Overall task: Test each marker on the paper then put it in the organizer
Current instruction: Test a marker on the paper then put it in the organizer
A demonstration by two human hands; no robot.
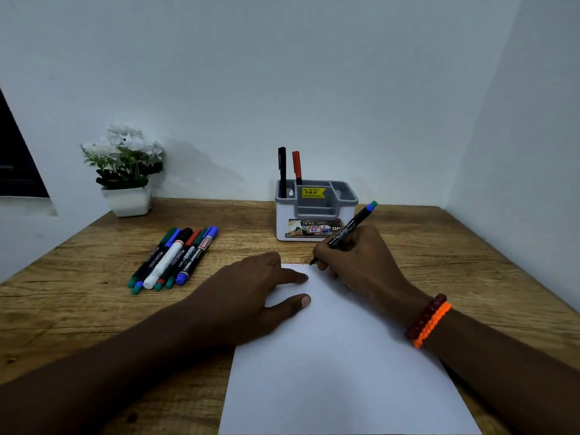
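A black marker (346,231) is being gripped in the right hand (354,262), fingers curled round the barrel, its tip being brought to the far edge of the paper (329,356), where faint scribbles are showing; its cap is being carried on the raised rear end. The paper is being pinned by the left hand (251,296), which is lying flat with fingers straight.

Several risks are being judged from here. The tip is being worked very near the sheet's far edge, so a stroke could be carried onto the wooden table (94,293). If the flat hand is lifted early, the sheet could be dragged by the tip. The posted cap could be shaken loose if it is only lightly seated.

Just beyond the right hand, the organizer (317,211) is being kept near the wall; a black marker and a red marker (296,167) are being held upright in its rear left compartment, while the other compartments are appearing empty. To the left, a bundle of untested markers (174,257) is being left lying on the table.
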